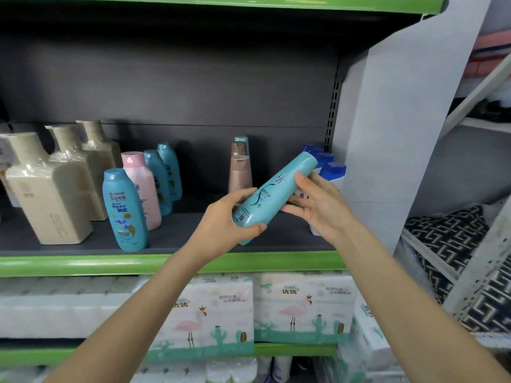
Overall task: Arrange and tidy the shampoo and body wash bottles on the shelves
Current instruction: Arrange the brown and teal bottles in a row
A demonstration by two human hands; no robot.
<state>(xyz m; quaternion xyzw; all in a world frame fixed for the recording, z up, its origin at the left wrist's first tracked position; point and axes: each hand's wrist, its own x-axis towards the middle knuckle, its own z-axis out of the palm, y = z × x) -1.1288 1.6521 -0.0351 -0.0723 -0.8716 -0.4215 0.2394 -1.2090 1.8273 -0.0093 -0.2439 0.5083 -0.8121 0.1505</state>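
Teal bottle (272, 199) is hanging tilted in the air in front of the middle shelf (166, 262), cap up and to the right, base down and to the left, and you are holding it off the board with both hands. Your left hand (226, 219) is gripping the base end, thumb curled under and fingers wrapped over the top. Your right hand (318, 203) is steadying the upper half, fingers bent against the far side; whether the thumb is closing round it is not clear.

Behind the bottle, two brown bottles (240, 172) are standing one behind the other with another teal cap just showing at the back. To their right, blue-capped white bottles (330, 170) are lining up against the white side panel (387, 134).

Further left, a pink bottle (142, 186) is leading a short file of blue ones, a lone blue bottle (124, 210) is standing forward near the shelf edge, and three beige jugs (48, 189) are running back in a file.

You appear to be midway: most rows are already looking orderly, while the bottle you are holding is not yet placed, the open stretch of shelf beneath it is waiting, and the forward blue bottle probably needs pushing into line.

Below, tissue packs (301, 305) are filling the lower shelf.
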